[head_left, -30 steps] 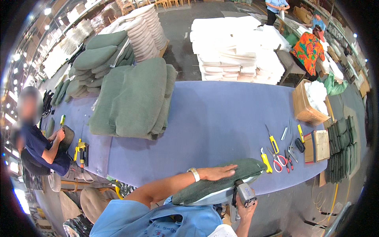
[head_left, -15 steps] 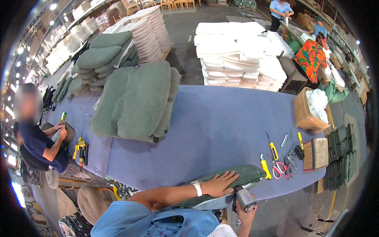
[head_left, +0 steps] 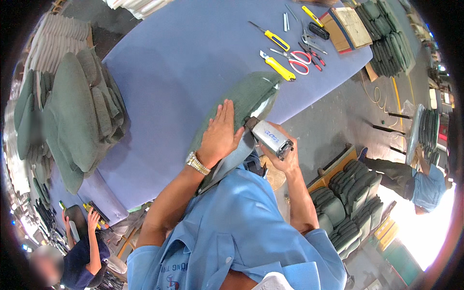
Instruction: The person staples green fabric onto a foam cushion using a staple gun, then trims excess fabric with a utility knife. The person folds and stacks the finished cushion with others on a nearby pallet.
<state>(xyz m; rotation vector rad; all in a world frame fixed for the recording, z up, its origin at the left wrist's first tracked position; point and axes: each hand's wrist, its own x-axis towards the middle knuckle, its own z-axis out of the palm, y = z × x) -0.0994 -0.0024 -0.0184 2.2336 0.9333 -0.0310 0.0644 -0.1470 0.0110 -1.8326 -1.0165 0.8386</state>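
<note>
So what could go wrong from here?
1. The nose of the grey tool in the right hand sits very near the left hand's thumb; a slip might catch it.
2. The left hand lies flat on the green cushion rather than gripping it, so the cushion could shift under a push.
3. The cushion's far end lies right by the yellow cutter; a shift might knock it.

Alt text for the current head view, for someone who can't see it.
A person's left hand lies flat on a green cushion while the right hand holds a silver tool at the cushion's edge. A blue table carries scissors and a yellow-handled screwdriver; green cushions are stacked at left.
</note>
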